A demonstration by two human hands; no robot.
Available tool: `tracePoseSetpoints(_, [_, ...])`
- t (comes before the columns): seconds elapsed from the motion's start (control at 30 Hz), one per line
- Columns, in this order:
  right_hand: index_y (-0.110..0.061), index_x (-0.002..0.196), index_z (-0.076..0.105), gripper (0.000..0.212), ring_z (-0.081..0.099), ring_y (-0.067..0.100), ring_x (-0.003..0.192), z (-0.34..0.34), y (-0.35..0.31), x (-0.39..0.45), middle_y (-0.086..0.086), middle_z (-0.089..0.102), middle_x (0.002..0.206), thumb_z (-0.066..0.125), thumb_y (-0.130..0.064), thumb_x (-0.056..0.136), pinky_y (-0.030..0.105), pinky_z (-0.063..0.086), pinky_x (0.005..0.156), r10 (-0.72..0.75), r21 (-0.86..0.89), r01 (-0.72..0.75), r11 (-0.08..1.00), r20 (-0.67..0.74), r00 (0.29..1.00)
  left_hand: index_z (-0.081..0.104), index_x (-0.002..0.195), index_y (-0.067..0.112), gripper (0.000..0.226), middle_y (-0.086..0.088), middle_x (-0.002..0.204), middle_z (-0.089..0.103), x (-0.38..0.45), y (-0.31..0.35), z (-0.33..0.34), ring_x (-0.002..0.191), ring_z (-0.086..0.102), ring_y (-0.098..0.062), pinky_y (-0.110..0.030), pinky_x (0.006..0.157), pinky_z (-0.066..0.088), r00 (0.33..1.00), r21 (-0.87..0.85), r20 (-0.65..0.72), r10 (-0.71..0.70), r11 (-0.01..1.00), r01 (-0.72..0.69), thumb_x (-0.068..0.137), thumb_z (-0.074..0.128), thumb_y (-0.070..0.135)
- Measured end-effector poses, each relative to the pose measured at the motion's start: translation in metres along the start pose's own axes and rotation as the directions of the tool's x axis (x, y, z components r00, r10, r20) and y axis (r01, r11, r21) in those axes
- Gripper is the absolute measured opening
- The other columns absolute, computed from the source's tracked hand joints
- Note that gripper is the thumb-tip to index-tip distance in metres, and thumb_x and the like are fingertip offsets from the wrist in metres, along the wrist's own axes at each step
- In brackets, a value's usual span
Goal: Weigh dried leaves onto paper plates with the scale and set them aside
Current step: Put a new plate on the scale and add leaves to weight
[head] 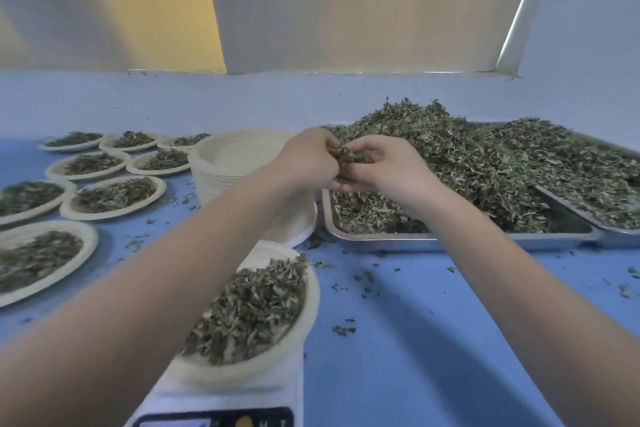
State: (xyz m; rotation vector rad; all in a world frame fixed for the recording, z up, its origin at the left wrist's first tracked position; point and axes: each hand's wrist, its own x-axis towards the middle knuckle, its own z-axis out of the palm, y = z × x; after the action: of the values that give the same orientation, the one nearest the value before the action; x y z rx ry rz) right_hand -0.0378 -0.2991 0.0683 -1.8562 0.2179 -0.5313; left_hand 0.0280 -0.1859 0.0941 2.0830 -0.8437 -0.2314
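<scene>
Left hand (pixel 304 159) and right hand (pixel 377 166) cupped together, pinching a clump of dried leaves (pixel 348 154) over the heaped metal tray (pixel 450 236); plate on the scale (pixel 221 402) already loaded; filled plates (pixel 114 196) set aside left; empty plate stack (pixel 239 159) and big pile remaining, so far from finished.

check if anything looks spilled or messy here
Yes: loose dried leaf crumbs lie scattered on the blue tabletop, between the shiny metal tray and the white scale, and a few by the filled paper plates.
</scene>
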Motion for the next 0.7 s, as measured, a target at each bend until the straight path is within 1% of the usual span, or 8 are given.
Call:
tracePoseSetpoints(0.1, [-0.001, 0.098, 0.064, 0.019, 0.069, 0.016, 0.06, 0.027, -0.02, -0.022, 0.01, 0.069, 0.077, 0.065, 0.009, 0.082, 0.021, 0.057, 0.062, -0.044, 0.081, 0.032, 0.996, 0.152, 0.987, 0.059, 0.111, 0.003, 0.031, -0.015, 0.082, 0.063, -0.044, -0.014, -0.032, 0.064, 0.061, -0.017, -0.029, 0.074, 0.055, 1.0, -0.041, -0.025, 0.018, 0.999, -0.019, 0.082, 0.058, -0.009])
tracePoseSetpoints(0.2, [-0.004, 0.103, 0.064, 0.022, 0.069, 0.015, 0.062, 0.056, -0.031, -0.043, 0.009, 0.068, 0.083, 0.067, 0.004, 0.083, 0.018, 0.055, 0.062, -0.106, 0.026, 0.103, 0.994, 0.267, 0.958, 0.061, 0.106, 0.009, 0.028, -0.022, 0.094, 0.067, -0.084, -0.034, -0.062, 0.077, 0.069, -0.025, -0.03, 0.077, 0.057, 1.0, -0.062, -0.013, 0.011, 0.998, -0.012, 0.082, 0.062, -0.005])
tracePoseSetpoints(0.27, [-0.016, 0.108, 0.063, 0.027, 0.069, 0.011, 0.072, 0.069, -0.033, -0.054, 0.004, 0.069, 0.097, 0.071, -0.01, 0.083, 0.016, 0.053, 0.066, -0.122, -0.158, 0.191, 0.969, 0.366, 0.923, 0.063, 0.103, 0.018, 0.029, -0.015, 0.099, 0.068, -0.104, -0.05, -0.08, 0.078, 0.069, -0.019, -0.016, 0.063, 0.054, 1.0, -0.058, 0.024, -0.002, 0.998, 0.003, 0.082, 0.065, 0.0])
tracePoseSetpoints(0.3, [-0.024, 0.113, 0.061, 0.033, 0.067, 0.005, 0.08, 0.072, -0.034, -0.057, -0.003, 0.067, 0.106, 0.072, -0.022, 0.082, 0.014, 0.05, 0.071, -0.104, -0.322, 0.259, 0.911, 0.429, 0.897, 0.064, 0.105, 0.025, 0.031, -0.009, 0.103, 0.068, -0.112, -0.059, -0.086, 0.08, 0.069, -0.013, -0.014, 0.064, 0.052, 0.998, -0.033, 0.063, -0.01, 0.999, 0.012, 0.082, 0.067, 0.004])
tracePoseSetpoints(0.4, [-0.042, 0.131, 0.048, 0.052, 0.044, -0.008, 0.108, 0.074, -0.033, -0.06, -0.023, 0.049, 0.13, 0.065, -0.048, 0.082, 0.007, 0.036, 0.084, 0.017, -0.584, 0.418, 0.695, 0.595, 0.803, 0.054, 0.123, 0.04, 0.045, 0.011, 0.128, 0.056, -0.127, -0.086, -0.094, 0.11, 0.058, -0.006, -0.019, 0.084, 0.046, 0.986, 0.052, 0.157, -0.053, 0.998, 0.045, 0.085, 0.066, 0.018])
tracePoseSetpoints(0.5, [-0.052, 0.131, 0.043, 0.048, 0.037, -0.008, 0.122, 0.072, -0.031, -0.061, -0.03, 0.042, 0.136, 0.056, -0.055, 0.085, 0.014, 0.031, 0.094, 0.047, -0.573, 0.387, 0.723, 0.599, 0.799, 0.049, 0.127, 0.042, 0.049, 0.019, 0.134, 0.049, -0.136, -0.104, -0.094, 0.12, 0.051, -0.005, -0.013, 0.083, 0.041, 0.996, 0.041, 0.093, -0.009, 0.999, 0.005, 0.092, 0.055, 0.008])
tracePoseSetpoints(0.6, [-0.052, 0.133, 0.04, 0.061, 0.039, -0.007, 0.124, 0.068, -0.023, -0.062, -0.043, 0.039, 0.12, 0.053, -0.066, 0.075, 0.021, 0.035, 0.1, 0.034, -0.557, 0.344, 0.756, 0.558, 0.829, 0.054, 0.118, 0.041, 0.053, 0.02, 0.13, 0.053, -0.141, -0.115, -0.087, 0.119, 0.052, -0.003, -0.023, 0.097, 0.042, 0.999, -0.032, -0.019, 0.036, 0.999, -0.037, 0.092, 0.045, -0.004])
tracePoseSetpoints(0.7, [-0.053, 0.136, 0.034, 0.076, 0.036, -0.009, 0.126, 0.068, -0.012, -0.065, -0.037, 0.039, 0.132, 0.055, -0.073, 0.065, 0.025, 0.034, 0.106, 0.043, -0.521, 0.288, 0.803, 0.532, 0.845, 0.06, 0.117, 0.036, 0.046, 0.02, 0.124, 0.058, -0.141, -0.124, -0.074, 0.117, 0.052, 0.0, -0.023, 0.099, 0.039, 0.988, -0.109, -0.149, 0.025, 0.993, -0.042, 0.093, 0.045, -0.001])
